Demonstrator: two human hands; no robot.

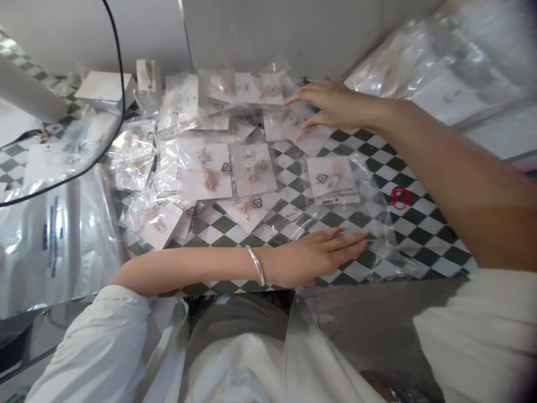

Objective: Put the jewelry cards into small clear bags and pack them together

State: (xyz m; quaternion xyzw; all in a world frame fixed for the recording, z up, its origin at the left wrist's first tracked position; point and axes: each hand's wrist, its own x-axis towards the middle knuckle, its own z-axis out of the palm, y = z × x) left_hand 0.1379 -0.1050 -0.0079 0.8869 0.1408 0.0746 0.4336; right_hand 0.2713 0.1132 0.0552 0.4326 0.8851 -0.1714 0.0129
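My left hand (pixel 314 258), a silver bangle at its wrist, lies flat with fingers stretched over the lower part of a large clear plastic bag (pixel 373 246). In that bag, just above the fingers, is a white card (pixel 333 179) with a small rose-gold piece and printed marks. Farther up, my right hand (pixel 327 105) has thumb and fingers spread over small clear packets (pixel 300 126) at the back of the table. To its left lie several more carded packets of jewellery (pixel 210 173), some overlapping.
Red rings (pixel 400 197) lie on the checkered tabletop (pixel 419 240). A stack of bagged cards (pixel 444 89) stands at the back right. At left are a large plastic bag (pixel 62 235), a white box (pixel 104 89) and a hanging black cable (pixel 120 67).
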